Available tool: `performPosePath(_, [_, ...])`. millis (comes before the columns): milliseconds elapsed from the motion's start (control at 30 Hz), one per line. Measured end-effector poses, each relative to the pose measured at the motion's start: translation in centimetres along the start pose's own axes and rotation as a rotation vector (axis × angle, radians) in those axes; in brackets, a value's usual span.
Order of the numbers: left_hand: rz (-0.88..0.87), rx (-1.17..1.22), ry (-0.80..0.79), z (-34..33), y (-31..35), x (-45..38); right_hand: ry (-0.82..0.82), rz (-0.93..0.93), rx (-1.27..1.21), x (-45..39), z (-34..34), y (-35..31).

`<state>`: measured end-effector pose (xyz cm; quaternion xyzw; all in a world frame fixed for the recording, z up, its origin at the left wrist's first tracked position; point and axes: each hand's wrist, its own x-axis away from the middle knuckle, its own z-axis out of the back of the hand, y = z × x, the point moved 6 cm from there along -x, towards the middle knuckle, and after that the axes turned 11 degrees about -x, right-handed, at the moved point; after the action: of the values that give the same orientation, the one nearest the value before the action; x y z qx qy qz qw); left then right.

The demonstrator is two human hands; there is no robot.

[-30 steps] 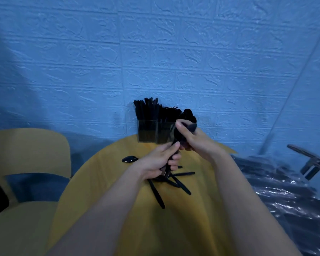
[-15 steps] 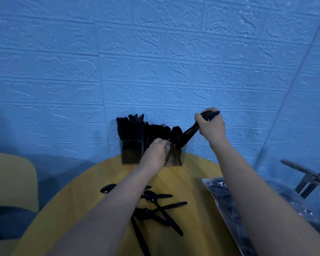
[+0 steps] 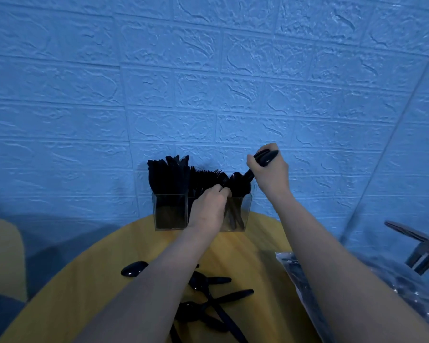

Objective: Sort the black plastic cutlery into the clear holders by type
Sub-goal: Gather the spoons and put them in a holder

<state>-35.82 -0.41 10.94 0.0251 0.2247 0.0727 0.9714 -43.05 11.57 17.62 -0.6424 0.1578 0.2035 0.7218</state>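
Observation:
Clear holders (image 3: pixel 170 214) stand in a row at the far edge of the yellow round table (image 3: pixel 89 288), against the blue wall. They hold upright black knives on the left, forks in the middle and spoons on the right. My right hand (image 3: pixel 270 174) grips a bunch of black spoons (image 3: pixel 264 158) by their bowl ends, handles angled down into the right holder (image 3: pixel 245 209). My left hand (image 3: pixel 208 210) reaches into the cutlery at the holders, fingers curled among the pieces. Several loose black spoons (image 3: pixel 216 300) lie on the table under my left forearm.
A clear plastic bag of black cutlery (image 3: pixel 305 288) lies at the table's right edge, over crinkled plastic sheeting. A yellow chair (image 3: pixel 3 256) stands at the left. A metal frame (image 3: pixel 421 248) sticks up at the right.
Both hands have risen from the loose pile to the holders. My right hand carried the spoons up and now lowers their handles into the right holder.

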Motion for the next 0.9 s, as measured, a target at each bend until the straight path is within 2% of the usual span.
performPosePath(100, [0.036,0.074,0.015,-0.1,-0.2,0.0,-0.147,-0.014,0.124,0.8,-2.2,1.5])
performPosePath(167, [0.047,0.115,0.013,-0.1,-0.3,-0.1,-0.224,0.007,0.294,1.3,-3.3,2.7])
performPosePath(267, [0.049,0.149,-0.002,0.0,-0.4,0.0,-0.185,0.050,0.512,1.8,-3.3,3.5])
performPosePath(367, [0.035,0.193,0.007,0.4,-0.4,0.6,-0.141,0.212,0.587,2.7,-2.9,2.9])
performPosePath(433, [0.031,0.229,0.025,0.8,-0.6,1.2,-0.262,0.269,0.693,3.3,-3.6,3.2])
performPosePath(500, [0.024,0.270,0.026,1.2,-0.8,1.8,-0.348,0.231,0.767,3.6,-3.9,3.7])
performPosePath(633, [0.058,0.325,0.025,2.0,-2.2,4.0,-0.304,0.253,0.715,4.4,-3.6,1.9])
performPosePath(733, [0.138,0.378,0.066,3.0,-4.2,6.4,-0.276,0.325,0.520,6.7,-3.6,0.0])
performPosePath(800, [0.180,0.440,0.085,3.7,-5.4,8.4,-0.343,0.310,0.392,9.0,-4.0,-0.5])
performPosePath(900, [0.274,0.578,0.097,4.8,-6.7,12.0,-0.444,0.194,0.378,13.0,-4.0,-0.6])
